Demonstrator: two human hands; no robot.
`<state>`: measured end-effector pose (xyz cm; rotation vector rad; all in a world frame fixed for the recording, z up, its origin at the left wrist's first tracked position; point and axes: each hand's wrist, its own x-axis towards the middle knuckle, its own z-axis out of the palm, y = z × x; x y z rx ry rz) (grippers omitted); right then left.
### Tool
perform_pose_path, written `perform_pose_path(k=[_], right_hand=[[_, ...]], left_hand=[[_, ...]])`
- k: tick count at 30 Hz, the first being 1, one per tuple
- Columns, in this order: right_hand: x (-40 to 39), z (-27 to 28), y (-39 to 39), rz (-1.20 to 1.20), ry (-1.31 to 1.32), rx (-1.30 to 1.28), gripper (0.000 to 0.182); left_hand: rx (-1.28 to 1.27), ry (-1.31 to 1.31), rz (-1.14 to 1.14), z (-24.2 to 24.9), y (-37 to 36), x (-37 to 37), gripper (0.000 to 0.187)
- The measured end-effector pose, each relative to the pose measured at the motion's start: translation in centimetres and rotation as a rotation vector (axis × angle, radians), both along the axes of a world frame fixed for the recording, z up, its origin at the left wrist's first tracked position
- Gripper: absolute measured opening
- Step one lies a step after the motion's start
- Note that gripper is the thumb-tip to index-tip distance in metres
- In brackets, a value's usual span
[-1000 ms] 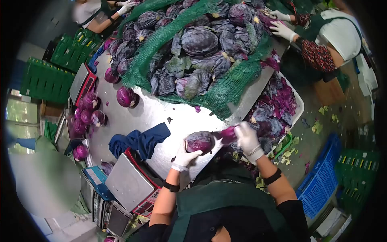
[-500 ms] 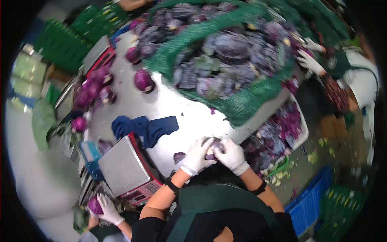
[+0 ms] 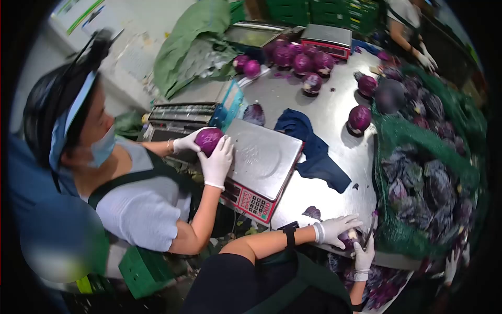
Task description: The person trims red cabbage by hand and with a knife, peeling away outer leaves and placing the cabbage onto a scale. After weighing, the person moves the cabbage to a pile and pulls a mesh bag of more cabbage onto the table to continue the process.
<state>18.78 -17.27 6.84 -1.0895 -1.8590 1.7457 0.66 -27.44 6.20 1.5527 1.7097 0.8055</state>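
My left hand (image 3: 336, 231), in a white glove, is closed on a small red cabbage (image 3: 349, 238) at the table's near edge. Its cut pale base shows between my hands. In my gloved right hand (image 3: 364, 256) is a knife (image 3: 371, 228), its dark blade pointing up beside the cabbage. A loose purple leaf (image 3: 312, 212) lies on the metal table (image 3: 293, 201) by my left wrist. Just beyond the table edge, below my hands, is a heap of purple trimmings (image 3: 379, 288).
To the left a co-worker holds a red cabbage (image 3: 208, 141) beside a scale (image 3: 264, 159). A blue cloth (image 3: 314, 149) lies past the scale. Several cabbages (image 3: 302, 64) stand farther back. A green net sack (image 3: 400, 233) of cabbages fills the right side.
My view has swung left, bringing the co-worker and scale fully into sight. My hands now appear lower right, still at the cabbage. The knife now shows in my right hand.
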Motion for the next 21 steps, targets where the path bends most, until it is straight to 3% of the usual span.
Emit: perform_pose_path(k=[1, 3, 5, 7, 8, 9, 10, 11, 13, 15, 16, 17, 19, 20, 21], right_hand=[[-0.7, -0.6, 0.4, 0.044, -0.034, -0.181, 0.053], [-1.0, -2.7, 1.9, 0.132, -0.066, -0.222, 0.052], [-2.0, -1.8, 1.5, 0.105, -0.012, -0.251, 0.051], [-2.9, -0.5, 0.4, 0.127, -0.003, -0.202, 0.053], [-3.4, 0.1, -0.3, 0.131, 0.003, -0.152, 0.056], [-3.4, 0.5, -0.6, 0.118, 0.009, -0.104, 0.059], [-2.4, -3.8, 0.1, 0.128, 0.082, 0.097, 0.064], [-3.0, -2.1, -0.6, 0.040, 0.093, -0.113, 0.066], [-4.0, -1.8, -1.6, 0.003, 0.183, -0.015, 0.066], [-4.3, -2.9, -1.4, 0.043, 0.013, 0.317, 0.062], [-4.4, -2.8, -0.9, 0.071, -0.057, 0.351, 0.050], [-4.4, -2.9, -0.5, 0.070, -0.058, 0.359, 0.050], [-5.0, -3.4, 0.2, -0.012, -0.036, 0.207, 0.039], [-5.0, -3.7, 0.5, 0.003, -0.108, 0.389, 0.031], [-5.0, -3.9, 0.7, -0.003, -0.106, 0.398, 0.031]], left_hand=[[0.008, 0.006, 0.033, -1.2, -0.6, 0.4, 0.086], [-0.023, -0.066, 0.316, -3.6, -1.4, 0.8, 0.088], [-0.159, -0.172, 0.323, -4.0, -2.3, 1.0, 0.087], [-0.091, -0.681, 0.398, -3.9, -2.7, 2.3, 0.088], [-0.064, -0.451, 0.482, -3.3, -2.7, 2.8, 0.089], [-0.061, -0.454, 0.482, -3.3, -2.8, 2.7, 0.089], [-0.050, -0.391, 0.470, -3.4, -2.8, 2.4, 0.091], [-0.037, -0.327, 0.452, -2.9, -2.8, 1.9, 0.092], [0.010, -0.331, 0.406, -1.9, -2.6, 0.9, 0.089], [-0.009, -0.068, 0.275, -1.6, -2.3, 0.3, 0.085], [0.003, -0.069, 0.274, -1.5, -2.1, -0.1, 0.085], [0.000, -0.083, 0.231, -1.4, -1.9, -0.4, 0.086], [-0.008, -0.099, 0.142, -1.3, -1.2, -1.3, 0.087], [-0.002, -0.087, 0.119, -2.2, -0.8, -1.3, 0.091], [0.007, -0.084, 0.114, -3.1, -0.5, -1.6, 0.091]])
